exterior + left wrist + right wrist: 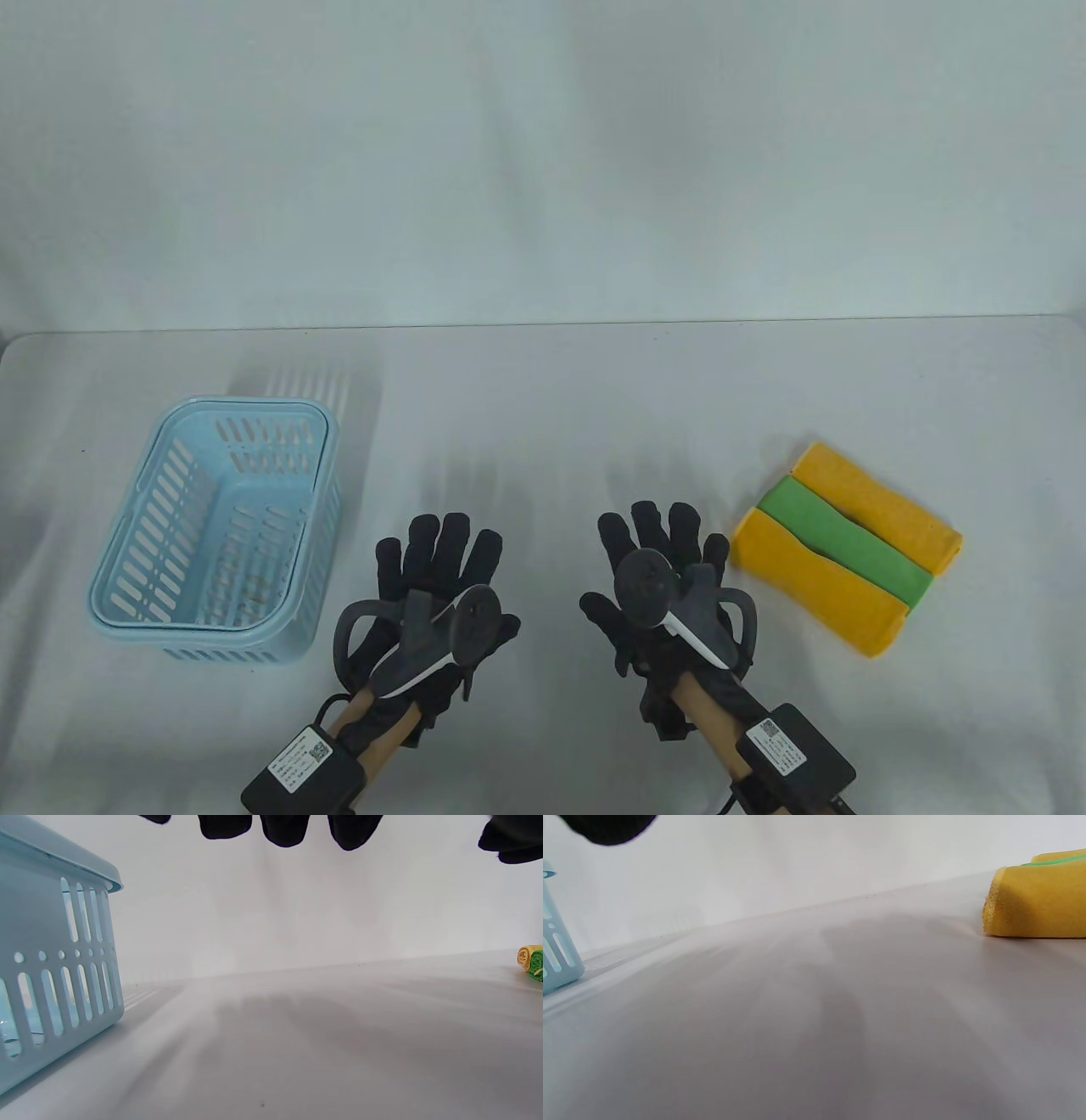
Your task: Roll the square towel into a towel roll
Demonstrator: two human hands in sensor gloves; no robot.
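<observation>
White table, three towel rolls lying diagonally, near-right to far-left

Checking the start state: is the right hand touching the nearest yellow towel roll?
Apart. The table view shows bare table between the right hand and the nearest yellow towel roll.

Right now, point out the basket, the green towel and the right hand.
basket (pixel 127 543), table view, on its left slotted wall.
green towel (pixel 848 543), table view, on the middle of the roll, between the two yellow ones.
right hand (pixel 657 552), table view, on the glove near the knuckles.
</observation>
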